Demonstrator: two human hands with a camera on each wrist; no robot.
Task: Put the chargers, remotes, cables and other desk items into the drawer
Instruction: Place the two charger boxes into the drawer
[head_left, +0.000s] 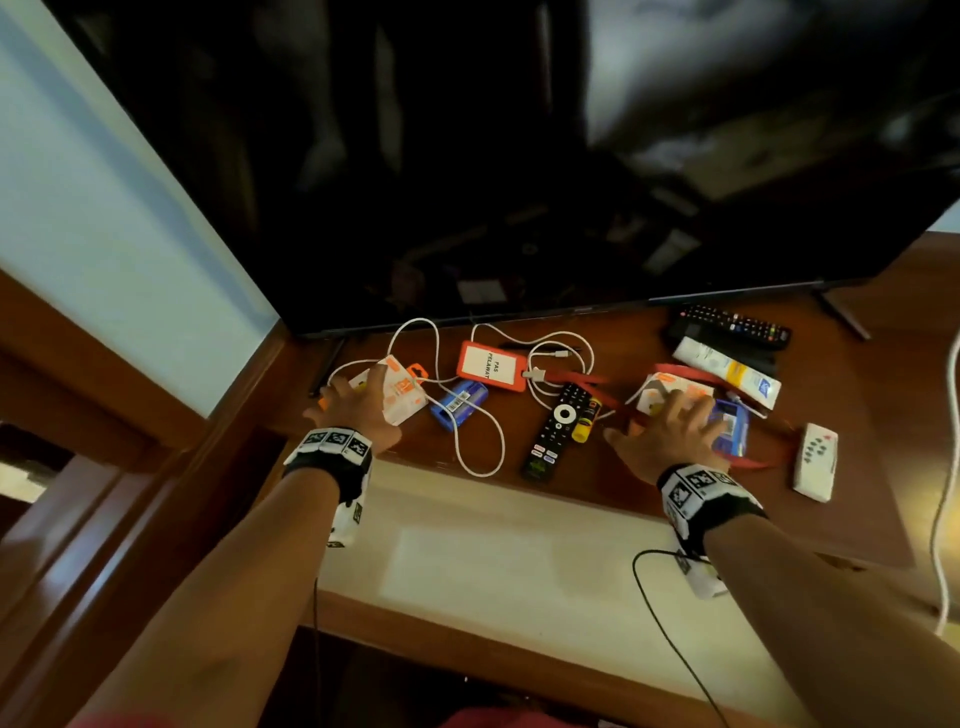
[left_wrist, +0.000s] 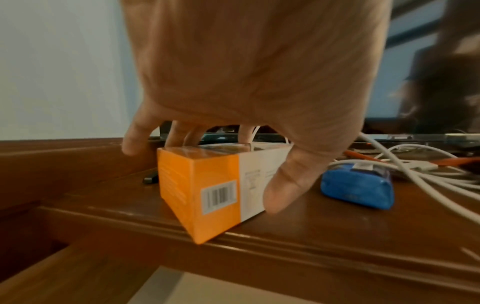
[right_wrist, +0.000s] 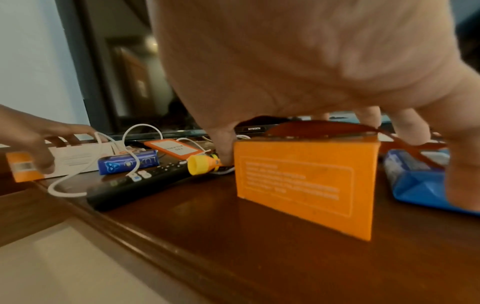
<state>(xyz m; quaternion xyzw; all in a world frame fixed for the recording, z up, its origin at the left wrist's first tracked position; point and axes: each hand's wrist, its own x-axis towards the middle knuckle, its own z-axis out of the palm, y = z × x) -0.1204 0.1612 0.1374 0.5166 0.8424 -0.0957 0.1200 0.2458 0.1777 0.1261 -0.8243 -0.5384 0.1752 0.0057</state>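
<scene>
The drawer (head_left: 519, 561) stands open below the desk's (left_wrist: 337, 236) front edge, pale inside; on the desk the left hand (head_left: 358, 410) reaches over an orange-and-white box (left_wrist: 221, 185) at the left front corner, fingers spread behind it and thumb curled against its white side; the right hand (head_left: 670, 436) covers a second orange box (right_wrist: 306, 183) near the front edge, fingers spread over its top, thumb at its left end, a blue packet (right_wrist: 415, 185) just beside it; a black remote (head_left: 558, 431) lies between the hands, and a white cable (head_left: 478, 415) loops out over the front edge.
</scene>
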